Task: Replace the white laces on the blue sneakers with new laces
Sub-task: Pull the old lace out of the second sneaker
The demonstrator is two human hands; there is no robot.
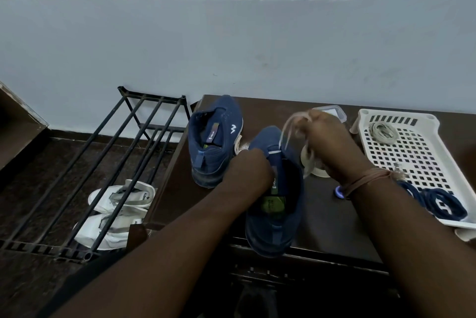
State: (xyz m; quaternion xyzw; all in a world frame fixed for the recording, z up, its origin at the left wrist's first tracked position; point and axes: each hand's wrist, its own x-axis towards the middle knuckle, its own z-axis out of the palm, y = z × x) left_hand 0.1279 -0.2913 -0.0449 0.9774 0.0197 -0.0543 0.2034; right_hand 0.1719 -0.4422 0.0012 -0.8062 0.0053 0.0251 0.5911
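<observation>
Two blue sneakers stand on a dark table (324, 217). The near sneaker (275, 204) lies in the middle, heel toward me. My left hand (248, 171) grips its upper by the eyelets. My right hand (327, 142) is raised above the toe and pinches a white lace (287, 132), which runs blurred down to the shoe. The far sneaker (215, 137) stands to the left with no lace showing. In a white perforated tray (417, 163) at the right lie a coiled whitish lace (383, 132) and dark blue laces (438, 200).
A small clear lidded box (332, 111) and a white round object (318, 169) sit behind my right hand. A black metal shoe rack (98, 173) stands on the floor at left, over a pair of white shoes (116, 214). The wall runs close behind the table.
</observation>
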